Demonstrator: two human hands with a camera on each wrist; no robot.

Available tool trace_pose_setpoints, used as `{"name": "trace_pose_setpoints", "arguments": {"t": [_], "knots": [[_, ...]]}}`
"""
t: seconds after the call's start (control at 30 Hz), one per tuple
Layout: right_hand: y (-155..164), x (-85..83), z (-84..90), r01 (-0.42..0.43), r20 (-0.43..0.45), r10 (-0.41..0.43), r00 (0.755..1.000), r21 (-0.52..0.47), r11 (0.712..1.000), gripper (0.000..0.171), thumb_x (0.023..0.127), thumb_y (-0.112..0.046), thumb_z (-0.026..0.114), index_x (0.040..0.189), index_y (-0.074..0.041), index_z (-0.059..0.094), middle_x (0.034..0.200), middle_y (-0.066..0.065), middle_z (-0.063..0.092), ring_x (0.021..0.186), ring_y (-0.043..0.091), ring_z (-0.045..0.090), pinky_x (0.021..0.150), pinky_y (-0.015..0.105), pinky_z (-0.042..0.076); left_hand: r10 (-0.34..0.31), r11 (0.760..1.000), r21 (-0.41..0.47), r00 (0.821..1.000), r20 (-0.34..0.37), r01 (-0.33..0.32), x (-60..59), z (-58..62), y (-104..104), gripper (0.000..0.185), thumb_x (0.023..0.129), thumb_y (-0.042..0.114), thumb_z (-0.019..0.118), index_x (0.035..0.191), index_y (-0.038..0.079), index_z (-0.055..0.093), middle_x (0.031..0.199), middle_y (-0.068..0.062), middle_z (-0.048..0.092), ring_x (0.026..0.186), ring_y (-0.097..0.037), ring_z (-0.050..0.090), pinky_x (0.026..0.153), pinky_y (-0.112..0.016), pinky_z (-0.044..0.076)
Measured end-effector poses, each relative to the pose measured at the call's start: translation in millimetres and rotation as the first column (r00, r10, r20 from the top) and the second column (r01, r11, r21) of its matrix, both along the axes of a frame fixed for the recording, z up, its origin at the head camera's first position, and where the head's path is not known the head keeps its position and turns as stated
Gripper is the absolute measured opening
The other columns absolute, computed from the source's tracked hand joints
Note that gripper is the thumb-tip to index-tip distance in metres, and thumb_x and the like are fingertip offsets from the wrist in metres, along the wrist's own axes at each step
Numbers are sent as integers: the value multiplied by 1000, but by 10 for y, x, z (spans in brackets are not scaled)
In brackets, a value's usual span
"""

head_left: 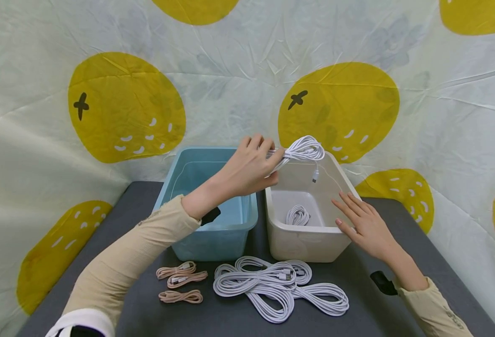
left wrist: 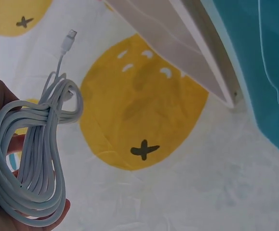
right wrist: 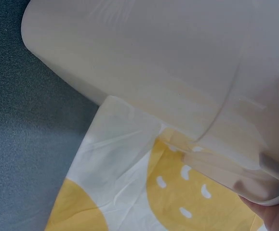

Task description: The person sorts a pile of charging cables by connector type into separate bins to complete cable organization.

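Observation:
My left hand (head_left: 251, 166) grips a coiled white charging cable (head_left: 304, 150) above the near-left part of the cream bin (head_left: 310, 243). One plug of that cable dangles on a short free end; the left wrist view shows the coil (left wrist: 38, 144) tied at its middle. My right hand (head_left: 365, 227) rests at the right rim of the cream bin, fingers extended and spread. Inside this bin lies another white coiled cable (head_left: 298, 215). Several white coiled cables (head_left: 268, 285) lie overlapping on the table in front, with 3 smaller pinkish-tan cables (head_left: 182, 281) to their left.
A blue bin (head_left: 214, 243) stands left of the cream one, with a narrow gap between them. Both stand on a dark grey table (head_left: 142, 262). A white cloth (head_left: 230, 103) with yellow fruit shapes hangs behind and around the table.

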State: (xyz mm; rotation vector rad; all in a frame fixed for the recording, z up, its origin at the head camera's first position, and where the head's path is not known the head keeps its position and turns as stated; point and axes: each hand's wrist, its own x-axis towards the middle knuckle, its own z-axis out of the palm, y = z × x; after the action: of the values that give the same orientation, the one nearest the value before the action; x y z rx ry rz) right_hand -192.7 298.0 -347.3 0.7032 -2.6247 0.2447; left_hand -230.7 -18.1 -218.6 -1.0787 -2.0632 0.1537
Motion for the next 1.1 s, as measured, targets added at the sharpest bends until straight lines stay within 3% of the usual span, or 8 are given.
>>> {"name": "trace_pose_setpoints", "arguments": {"t": [0.23, 0.57, 0.7, 0.9, 1.1], "knots": [[1, 6, 0, -8, -5, 8, 1000, 2, 1000, 52, 90, -34, 45, 138, -16, 33, 146, 11, 27, 134, 31, 24, 109, 41, 13, 47, 999, -17, 999, 9, -47, -172, -51, 196, 26, 85, 23, 42, 103, 11, 56, 88, -8, 52, 75, -22, 40, 66, -33, 29], [6, 10, -3, -3, -10, 3, 1000, -2, 1000, 52, 90, -34, 45, 139, -18, 32, 145, 12, 28, 133, 32, 25, 107, 44, 16, 87, 996, -8, 996, 31, -86, -343, -127, 436, 17, 84, 23, 41, 84, 13, 55, 71, -3, 38, 67, -18, 25, 64, -31, 14], [10, 7, -1, -2, -15, 2, 1000, 0, 1000, 52, 90, -34, 45, 139, -18, 32, 145, 12, 28, 134, 32, 25, 108, 43, 15, 110, 994, -11, 992, 63, -109, -409, -151, 517, 16, 83, 24, 43, 79, 13, 54, 70, -2, 36, 66, -18, 27, 63, -30, 14], [7, 2, 9, -2, -20, 2, 1000, 2, 1000, 52, 91, -34, 45, 138, -17, 33, 145, 12, 28, 136, 27, 21, 107, 45, 16, 167, 986, -34, 975, 146, -164, -490, -165, 635, 16, 83, 26, 44, 78, 14, 54, 78, -3, 49, 74, -21, 40, 63, -30, 18], [-1, -1, 10, 6, -10, -6, 1000, 1, 1000, 52, 90, -34, 45, 136, -13, 37, 145, 12, 29, 134, 30, 24, 106, 46, 17, 201, 980, -41, 963, 182, -197, -559, -201, 729, 16, 83, 26, 44, 76, 14, 52, 78, -3, 50, 76, -22, 44, 61, -30, 20]]}}
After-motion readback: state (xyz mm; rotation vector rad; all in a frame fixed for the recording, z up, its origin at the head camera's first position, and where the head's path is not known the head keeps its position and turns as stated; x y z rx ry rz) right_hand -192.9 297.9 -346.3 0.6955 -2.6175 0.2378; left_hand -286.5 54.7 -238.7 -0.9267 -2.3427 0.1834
